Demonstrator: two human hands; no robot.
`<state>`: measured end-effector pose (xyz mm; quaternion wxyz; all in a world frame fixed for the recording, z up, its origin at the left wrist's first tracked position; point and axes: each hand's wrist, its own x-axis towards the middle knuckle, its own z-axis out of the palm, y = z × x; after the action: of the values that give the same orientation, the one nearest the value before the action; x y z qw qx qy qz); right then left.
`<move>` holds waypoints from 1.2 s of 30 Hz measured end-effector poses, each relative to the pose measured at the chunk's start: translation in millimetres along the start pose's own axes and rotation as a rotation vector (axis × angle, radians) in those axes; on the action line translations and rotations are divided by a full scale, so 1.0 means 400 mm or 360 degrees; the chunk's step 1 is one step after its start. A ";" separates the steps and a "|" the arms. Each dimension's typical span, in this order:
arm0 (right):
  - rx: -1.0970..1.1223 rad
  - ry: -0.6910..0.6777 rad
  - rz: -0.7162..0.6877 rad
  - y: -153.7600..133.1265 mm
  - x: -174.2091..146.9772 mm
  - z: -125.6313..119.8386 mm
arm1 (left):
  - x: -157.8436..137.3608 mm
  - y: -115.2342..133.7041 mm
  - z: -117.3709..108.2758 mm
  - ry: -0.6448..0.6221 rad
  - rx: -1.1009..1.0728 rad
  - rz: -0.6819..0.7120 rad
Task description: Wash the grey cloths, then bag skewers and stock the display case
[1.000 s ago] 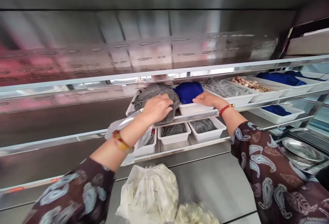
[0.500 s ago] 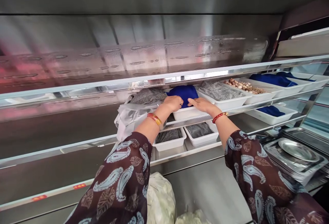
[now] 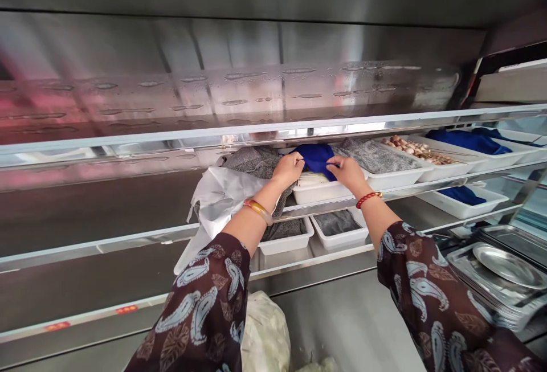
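Observation:
A blue cloth [image 3: 315, 156] is stretched between my two hands, over a white tray [image 3: 320, 193] on the upper shelf. My left hand [image 3: 288, 169] pinches its left edge, and my right hand [image 3: 345, 170] pinches the right one. Beneath the lifted front edge, pale sticks [image 3: 311, 179] show inside the tray; what they belong to is hidden. Left of the tray lies a grey cloth [image 3: 252, 160], with a sheet of clear plastic [image 3: 224, 195] hanging over the shelf edge.
To the right stand a tray with a grey cloth [image 3: 376, 155], a tray of skewers [image 3: 416, 148] and trays under blue cloth [image 3: 468, 140]. Below are more white trays [image 3: 342, 239]. Metal trays [image 3: 499, 281] are stacked at lower right; a plastic bag [image 3: 265, 332] sits at the bottom.
Both hands have lifted the front edge of the blue cloth back, baring pale sticks in the tray. The view has shifted slightly.

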<state>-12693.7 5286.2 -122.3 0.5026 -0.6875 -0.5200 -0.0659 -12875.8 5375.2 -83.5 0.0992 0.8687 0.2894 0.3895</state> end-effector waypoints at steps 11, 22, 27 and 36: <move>0.0599 0.0232 0.0010 0.030 0.008 0.017 | -0.002 -0.007 0.008 0.0031 -0.0218 0.0068; -0.0006 -0.0154 -0.0203 -0.073 -0.085 -0.041 | -0.041 0.065 -0.047 -0.0613 0.0451 0.0404; 0.0097 0.0143 -0.0336 -0.157 -0.240 -0.061 | -0.047 0.093 -0.057 -0.0601 0.0889 0.0656; 0.0647 -0.0470 0.0058 -0.039 -0.884 -0.124 | -0.401 0.174 -0.109 -0.0137 0.0679 0.0594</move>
<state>-12843.7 5018.4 -305.2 0.5503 -0.5837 -0.5779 0.1502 -12962.8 5223.3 -125.6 -0.1471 0.9240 0.1956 0.2940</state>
